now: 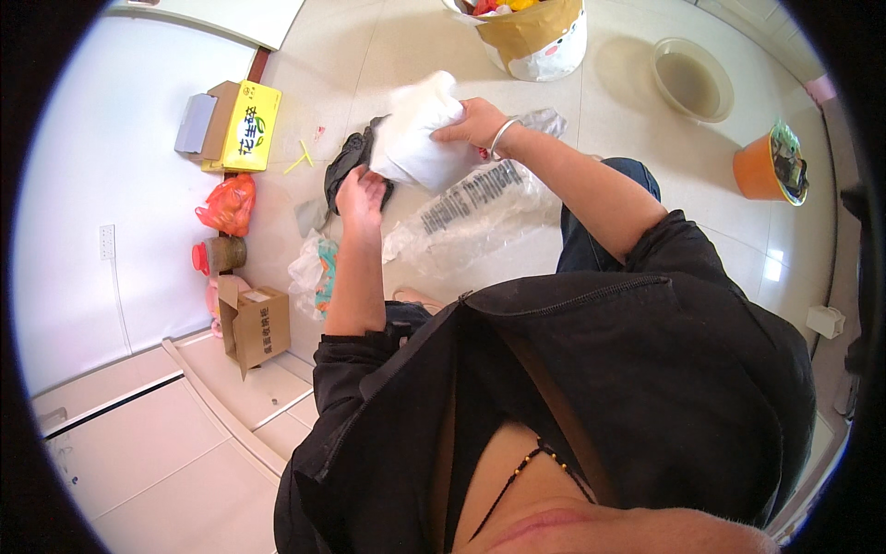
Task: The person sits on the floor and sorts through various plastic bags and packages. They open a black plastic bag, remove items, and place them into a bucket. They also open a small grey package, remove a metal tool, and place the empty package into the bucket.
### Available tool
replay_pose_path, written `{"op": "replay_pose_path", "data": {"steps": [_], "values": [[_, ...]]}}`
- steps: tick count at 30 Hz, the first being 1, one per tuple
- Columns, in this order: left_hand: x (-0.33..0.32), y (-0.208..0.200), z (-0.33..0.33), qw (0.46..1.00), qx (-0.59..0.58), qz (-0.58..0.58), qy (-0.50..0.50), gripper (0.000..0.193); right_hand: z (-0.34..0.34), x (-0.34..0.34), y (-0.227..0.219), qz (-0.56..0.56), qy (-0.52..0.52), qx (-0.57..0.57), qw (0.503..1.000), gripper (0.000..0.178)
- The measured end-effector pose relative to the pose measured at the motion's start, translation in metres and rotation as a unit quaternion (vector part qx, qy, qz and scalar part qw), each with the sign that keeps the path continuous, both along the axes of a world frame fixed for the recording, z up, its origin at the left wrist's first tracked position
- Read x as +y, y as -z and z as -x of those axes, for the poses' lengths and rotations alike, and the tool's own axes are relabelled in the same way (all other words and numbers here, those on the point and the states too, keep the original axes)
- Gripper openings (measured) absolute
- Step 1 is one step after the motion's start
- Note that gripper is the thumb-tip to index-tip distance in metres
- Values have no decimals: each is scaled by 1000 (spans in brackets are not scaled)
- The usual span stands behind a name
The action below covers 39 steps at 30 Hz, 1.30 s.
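My right hand, with a bracelet at the wrist, grips the right side of a white, soft-looking bundle held above the floor. Whether the bundle is cloth or plastic, I cannot tell. Just below its left side, my left hand has its fingers curled against a crumpled black plastic bag; the fingers are slightly blurred. Beneath both hands a large clear plastic bag with dark printing is spread over the tiles. A smaller white and teal plastic bag lies near my left forearm.
Along the left wall stand a yellow carton, a red plastic bag, a red-lidded jar and an open cardboard box. Ahead is a white and brown bin; to the right, a basin of murky water and an orange bucket.
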<state>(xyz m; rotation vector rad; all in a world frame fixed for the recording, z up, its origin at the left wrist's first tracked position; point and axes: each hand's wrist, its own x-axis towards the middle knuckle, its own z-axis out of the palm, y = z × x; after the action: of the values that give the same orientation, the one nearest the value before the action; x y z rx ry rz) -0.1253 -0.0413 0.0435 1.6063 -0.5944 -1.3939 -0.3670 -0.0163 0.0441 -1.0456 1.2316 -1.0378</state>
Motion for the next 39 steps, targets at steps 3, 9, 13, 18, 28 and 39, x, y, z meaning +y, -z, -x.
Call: {"op": "replay_pose_path", "data": {"steps": [3,9,13,18,28,39], "values": [[7,-8,4,949,-167,259,65,49,1,-4,3,149,-55,384,909,38],[25,-27,29,725,-377,201,540,47,-7,10,-3,253,-120,267,922,34],[27,-23,28,762,-346,189,513,33,6,11,-13,258,-18,347,901,60],[22,-25,15,768,-283,187,543,27,27,5,-19,256,-121,238,929,92],[-8,-35,11,797,-274,327,427,55,92,-80,-66,270,-195,456,825,21],[-28,14,-48,893,-140,152,400,34,255,-254,-46,-3,-75,827,557,23]]}}
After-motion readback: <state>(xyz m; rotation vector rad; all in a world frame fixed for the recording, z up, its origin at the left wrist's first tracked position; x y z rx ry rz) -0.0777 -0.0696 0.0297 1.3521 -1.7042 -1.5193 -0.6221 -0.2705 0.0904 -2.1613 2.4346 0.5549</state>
